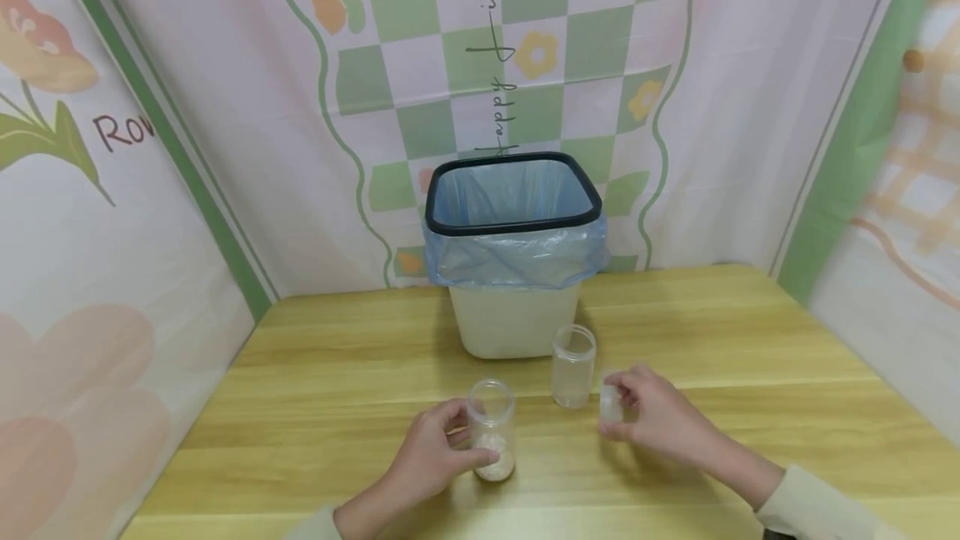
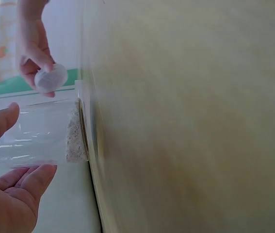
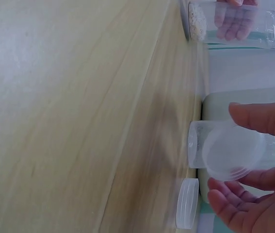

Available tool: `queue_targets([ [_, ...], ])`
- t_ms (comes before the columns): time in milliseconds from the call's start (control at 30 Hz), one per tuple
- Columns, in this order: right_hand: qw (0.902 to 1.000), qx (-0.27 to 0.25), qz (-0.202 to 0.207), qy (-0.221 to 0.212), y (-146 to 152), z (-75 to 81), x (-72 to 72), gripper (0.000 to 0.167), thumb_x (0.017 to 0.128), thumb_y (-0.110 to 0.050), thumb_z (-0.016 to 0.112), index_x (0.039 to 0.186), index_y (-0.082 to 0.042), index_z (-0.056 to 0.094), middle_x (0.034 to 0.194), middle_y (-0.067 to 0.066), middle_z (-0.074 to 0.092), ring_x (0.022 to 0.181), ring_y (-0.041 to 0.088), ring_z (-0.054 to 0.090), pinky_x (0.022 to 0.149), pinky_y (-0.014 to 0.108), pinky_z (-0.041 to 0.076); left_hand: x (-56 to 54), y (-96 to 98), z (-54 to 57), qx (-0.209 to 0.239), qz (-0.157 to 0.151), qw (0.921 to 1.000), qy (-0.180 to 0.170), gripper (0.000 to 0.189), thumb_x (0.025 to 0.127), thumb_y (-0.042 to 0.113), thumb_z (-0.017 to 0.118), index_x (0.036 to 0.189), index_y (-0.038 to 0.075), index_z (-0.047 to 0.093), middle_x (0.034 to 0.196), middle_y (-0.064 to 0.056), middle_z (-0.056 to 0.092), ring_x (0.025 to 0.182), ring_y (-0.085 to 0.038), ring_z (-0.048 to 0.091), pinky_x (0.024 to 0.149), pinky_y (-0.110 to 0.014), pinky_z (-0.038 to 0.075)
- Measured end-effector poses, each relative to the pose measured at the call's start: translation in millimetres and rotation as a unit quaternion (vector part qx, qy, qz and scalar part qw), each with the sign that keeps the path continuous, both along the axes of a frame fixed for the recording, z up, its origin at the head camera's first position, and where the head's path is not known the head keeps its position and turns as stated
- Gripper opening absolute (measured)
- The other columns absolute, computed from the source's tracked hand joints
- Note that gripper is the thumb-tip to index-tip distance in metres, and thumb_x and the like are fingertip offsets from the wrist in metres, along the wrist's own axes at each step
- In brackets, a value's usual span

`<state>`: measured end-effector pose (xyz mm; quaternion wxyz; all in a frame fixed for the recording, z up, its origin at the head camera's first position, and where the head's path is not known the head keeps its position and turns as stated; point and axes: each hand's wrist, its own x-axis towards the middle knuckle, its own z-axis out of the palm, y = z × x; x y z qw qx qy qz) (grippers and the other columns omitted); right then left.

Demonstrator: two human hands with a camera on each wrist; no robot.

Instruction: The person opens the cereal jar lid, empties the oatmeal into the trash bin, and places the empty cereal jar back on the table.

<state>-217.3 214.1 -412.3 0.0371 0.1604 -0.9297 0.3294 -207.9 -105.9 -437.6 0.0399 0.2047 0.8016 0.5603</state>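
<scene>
A clear jar (image 1: 493, 423) with whitish grains (image 2: 74, 138) at its bottom stands lidless and upright on the table. My left hand (image 1: 429, 450) grips it, thumb at the near side and fingers at the left and behind. To the right, my right hand (image 1: 663, 417) pinches a translucent white screw lid (image 3: 232, 153) on edge, thumb and fingers at opposite sides of its rim. Between the hands, slightly farther back, a second lidless clear jar (image 1: 573, 373) stands upright. Another translucent lid (image 3: 188, 204) lies on the table in the right wrist view.
A pale waste bin (image 1: 513, 319) with a black rim and a blue bag liner (image 1: 517, 261) stands behind the jars, close to the rear curtain. The wood-grain table (image 1: 337, 357) has patterned fabric along its back and sides.
</scene>
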Motion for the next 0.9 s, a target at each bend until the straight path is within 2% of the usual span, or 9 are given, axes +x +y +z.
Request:
queue_targets([
  [200,0.9990,0.044,0.011,-0.006,1.6,-5.5,-0.4,0.065,0.066,-0.032,0.088,0.113,0.006,0.063,0.094,0.005,0.055,0.081,0.017,0.054,0.067,0.032,0.050,1.6,0.7,0.7,0.001,-0.010,0.9999,-0.007,0.051,0.076,0.022,0.085,0.115,-0.002,0.062,0.122,-0.019,0.061,0.113,-0.032,0.060,0.090,-0.029,0.051],
  [500,0.9963,0.083,0.022,-0.007,-0.6,-7.8,1.0,0.063,0.065,-0.033,0.088,0.110,0.004,0.064,0.099,0.007,0.057,0.083,0.017,0.055,0.068,0.036,0.052,3.7,2.4,1.9,0.038,-0.023,0.9985,-0.031,0.051,0.075,0.007,0.084,0.118,-0.007,0.058,0.122,-0.024,0.060,0.113,-0.035,0.060,0.087,-0.031,0.052],
  [733,0.9941,0.105,0.025,0.004,-4.7,-5.7,1.6,0.063,0.066,-0.034,0.088,0.110,0.004,0.064,0.106,0.010,0.059,0.091,0.024,0.059,0.077,0.044,0.054,4.0,2.4,1.0,0.039,-0.029,0.9985,-0.026,0.051,0.075,0.006,0.083,0.117,-0.008,0.058,0.123,-0.025,0.059,0.114,-0.034,0.060,0.087,-0.031,0.052],
  [900,0.9931,0.114,0.029,0.007,-6.9,-4.8,1.6,0.063,0.066,-0.033,0.088,0.109,0.006,0.063,0.104,0.009,0.058,0.092,0.025,0.059,0.082,0.047,0.053,3.5,2.8,-0.4,0.039,-0.027,0.9986,-0.024,0.051,0.075,0.005,0.083,0.118,-0.008,0.058,0.124,-0.024,0.058,0.116,-0.034,0.058,0.088,-0.030,0.051],
])
